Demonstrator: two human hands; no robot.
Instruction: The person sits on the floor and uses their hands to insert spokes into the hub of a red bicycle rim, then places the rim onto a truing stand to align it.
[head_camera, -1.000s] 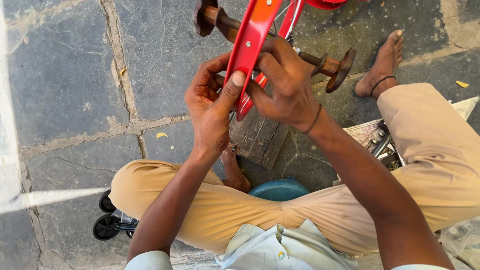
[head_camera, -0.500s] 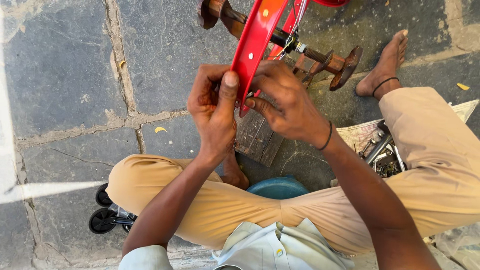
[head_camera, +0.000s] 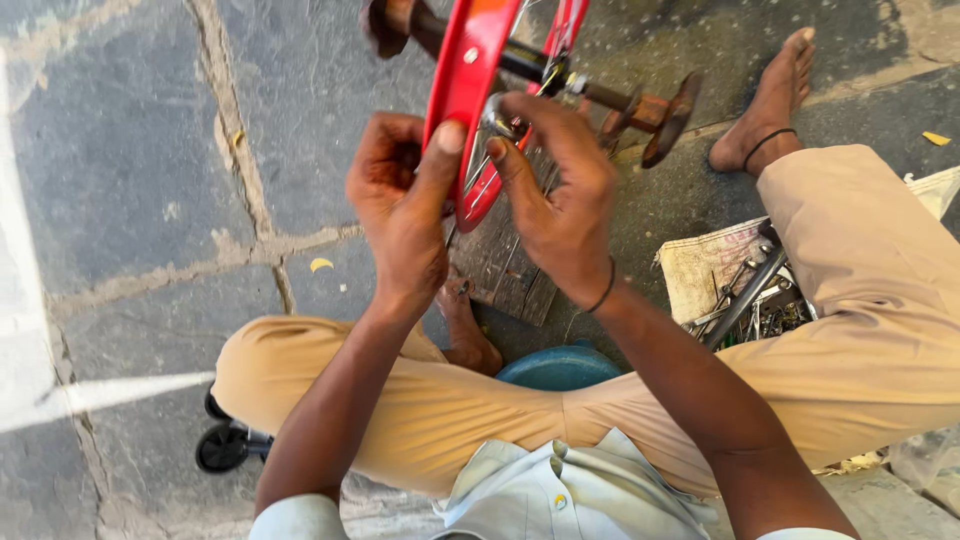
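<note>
— Two hands, yours, meet on a red frame (head_camera: 468, 90) just above your lap. Where exactly is the frame?

— You hold it up in front of your chest, over the stone floor (head_camera: 130, 170). It slants from the top of the view down toward your knees, and its lower tip ends between your palms.

— What is your left hand (head_camera: 400, 210) doing?

— It grasps the frame from the left side, with the thumb pressed flat on the red face and the fingers curled behind it.

— And your right hand (head_camera: 560, 205)?

— It closes on the frame's right edge. Its fingertips pinch a small metal part (head_camera: 497, 118) set in the frame; I cannot tell what that part is. A dark band circles that wrist.

— What else is on the frame?

— An axle (head_camera: 530, 65) crosses it near the top, with a brown pedal (head_camera: 672, 118) on the right end and another brown end at the left.

— What lies around you?

— You sit cross-legged in tan trousers. Your bare foot (head_camera: 772, 100) rests on the floor at upper right, well apart from the hands. A wooden board (head_camera: 520, 280) lies under the frame. A sack (head_camera: 705, 270) with metal tools sits beside your right knee. A blue stool (head_camera: 560, 365) shows between your legs, and small black wheels (head_camera: 222, 445) sit below your left knee.
</note>
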